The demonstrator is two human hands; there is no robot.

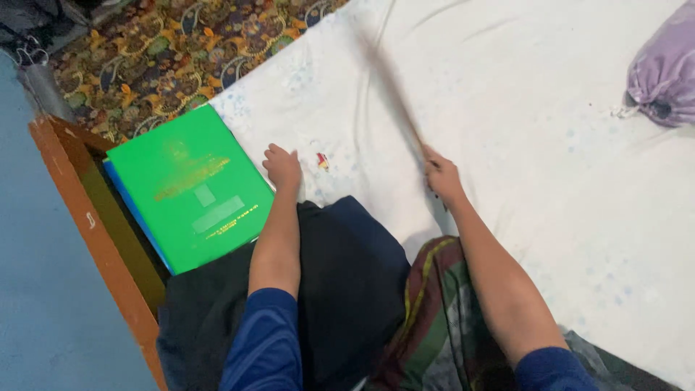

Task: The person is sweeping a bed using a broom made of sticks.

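Closest to you, dark navy cloth [347,289] covers your lap. Your left hand [282,168] rests knuckles-down on the white bed sheet [521,145], fingers curled under and holding nothing, just beside the bright green rectangular book [188,197]. A small red-and-white scrap [322,161] lies near that hand. Your right hand [441,176] is closed around a thin brown stick [394,94], blurred, angling away across the sheet. Far right, there's a lilac fabric bundle [666,72].
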